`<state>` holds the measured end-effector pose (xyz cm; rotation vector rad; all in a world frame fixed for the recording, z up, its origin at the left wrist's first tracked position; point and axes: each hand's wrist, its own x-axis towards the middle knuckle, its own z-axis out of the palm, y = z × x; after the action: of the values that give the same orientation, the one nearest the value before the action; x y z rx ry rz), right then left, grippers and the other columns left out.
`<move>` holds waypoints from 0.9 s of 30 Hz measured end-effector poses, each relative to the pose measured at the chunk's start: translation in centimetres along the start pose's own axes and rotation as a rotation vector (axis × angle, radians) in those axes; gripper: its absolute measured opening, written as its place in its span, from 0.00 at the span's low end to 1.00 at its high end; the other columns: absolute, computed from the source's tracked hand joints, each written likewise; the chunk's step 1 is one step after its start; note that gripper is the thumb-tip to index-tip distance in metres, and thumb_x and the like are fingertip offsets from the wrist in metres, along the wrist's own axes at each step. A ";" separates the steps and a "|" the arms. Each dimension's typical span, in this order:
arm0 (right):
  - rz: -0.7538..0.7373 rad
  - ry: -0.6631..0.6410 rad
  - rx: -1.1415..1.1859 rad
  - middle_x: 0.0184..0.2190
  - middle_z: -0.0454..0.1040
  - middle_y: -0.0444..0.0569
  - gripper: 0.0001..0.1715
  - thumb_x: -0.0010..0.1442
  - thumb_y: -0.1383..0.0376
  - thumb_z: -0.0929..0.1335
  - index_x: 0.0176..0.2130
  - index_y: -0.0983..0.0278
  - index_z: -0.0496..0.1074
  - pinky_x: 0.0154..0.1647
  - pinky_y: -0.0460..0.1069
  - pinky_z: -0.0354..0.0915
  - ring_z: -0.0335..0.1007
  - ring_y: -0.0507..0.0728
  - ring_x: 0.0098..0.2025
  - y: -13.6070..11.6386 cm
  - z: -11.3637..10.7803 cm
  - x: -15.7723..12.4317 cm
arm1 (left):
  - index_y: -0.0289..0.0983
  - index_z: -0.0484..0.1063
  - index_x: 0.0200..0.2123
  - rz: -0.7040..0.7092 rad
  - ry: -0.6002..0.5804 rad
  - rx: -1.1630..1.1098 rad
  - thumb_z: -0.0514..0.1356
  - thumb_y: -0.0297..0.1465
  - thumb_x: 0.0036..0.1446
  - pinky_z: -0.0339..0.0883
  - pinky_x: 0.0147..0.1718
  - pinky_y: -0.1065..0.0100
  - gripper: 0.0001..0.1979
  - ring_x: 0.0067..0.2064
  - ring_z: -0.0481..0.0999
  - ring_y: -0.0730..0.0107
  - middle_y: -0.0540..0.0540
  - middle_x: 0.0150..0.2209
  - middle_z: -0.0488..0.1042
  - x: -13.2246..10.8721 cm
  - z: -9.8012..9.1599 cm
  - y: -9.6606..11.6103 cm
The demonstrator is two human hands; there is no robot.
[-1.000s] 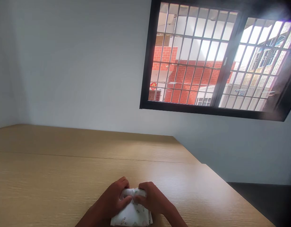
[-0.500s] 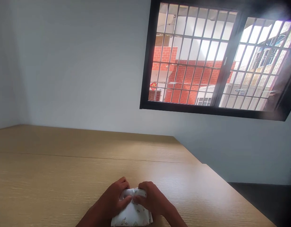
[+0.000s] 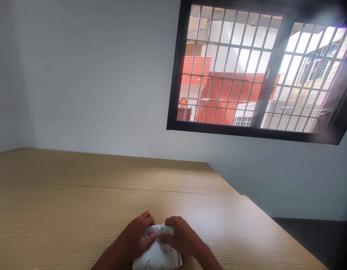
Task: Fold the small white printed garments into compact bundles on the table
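A folded white cloth (image 3: 158, 258) with a small printed pattern lies at the bottom centre of the head view, on the wooden table (image 3: 77, 217). My left hand (image 3: 141, 233) grips its far left corner, thumb on top and fingers curled over the far edge. On the far right corner, my right hand (image 3: 179, 234) holds it the same way. Both thumbs point inward and nearly meet at the middle of the cloth. The fingertips beyond the far edge are partly hidden, and the cloth's near edge runs to the bottom of the picture.
The table's right edge slants from the back toward the lower right, with dark floor (image 3: 317, 240) beyond it. A seam crosses the tabletop behind the hands. A pale wall (image 3: 100, 82) and a barred, black-framed window (image 3: 232, 71) stand behind the table.
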<state>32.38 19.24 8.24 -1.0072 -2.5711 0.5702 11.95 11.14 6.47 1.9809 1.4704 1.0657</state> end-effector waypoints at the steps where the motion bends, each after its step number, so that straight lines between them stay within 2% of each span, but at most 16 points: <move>1: 0.002 -0.002 -0.004 0.28 0.70 0.42 0.16 0.58 0.72 0.79 0.28 0.67 0.71 0.26 0.45 0.50 0.65 0.54 0.31 0.0 0.0 0.0 | 0.39 0.67 0.32 -0.006 0.000 -0.004 0.60 0.33 0.56 0.62 0.31 0.67 0.04 0.34 0.70 0.66 0.50 0.36 0.67 0.0 0.0 0.1; 12: 0.014 0.010 0.007 0.29 0.69 0.42 0.15 0.58 0.71 0.79 0.29 0.66 0.71 0.27 0.45 0.51 0.64 0.54 0.31 0.2 0.1 -0.1 | 0.39 0.67 0.32 -0.016 -0.014 0.005 0.59 0.34 0.56 0.62 0.31 0.67 0.05 0.33 0.69 0.66 0.50 0.37 0.67 0.0 -0.1 0.3; 21: -0.001 0.007 -0.012 0.25 0.68 0.40 0.18 0.56 0.72 0.80 0.26 0.67 0.69 0.24 0.45 0.48 0.61 0.52 0.27 0.3 0.4 0.0 | 0.39 0.67 0.32 -0.021 -0.004 -0.009 0.59 0.34 0.55 0.62 0.32 0.67 0.05 0.33 0.69 0.66 0.50 0.36 0.67 0.0 0.0 0.3; 27: 0.008 0.024 -0.008 0.27 0.68 0.41 0.18 0.56 0.73 0.80 0.27 0.67 0.69 0.26 0.45 0.49 0.62 0.53 0.29 0.3 0.3 0.0 | 0.39 0.68 0.32 -0.008 -0.017 -0.008 0.59 0.35 0.56 0.63 0.33 0.67 0.05 0.34 0.69 0.66 0.50 0.37 0.66 0.1 -0.2 0.6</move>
<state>32.42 19.34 7.84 -1.0208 -2.5523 0.5466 12.17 11.04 7.03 1.9719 1.4623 1.0475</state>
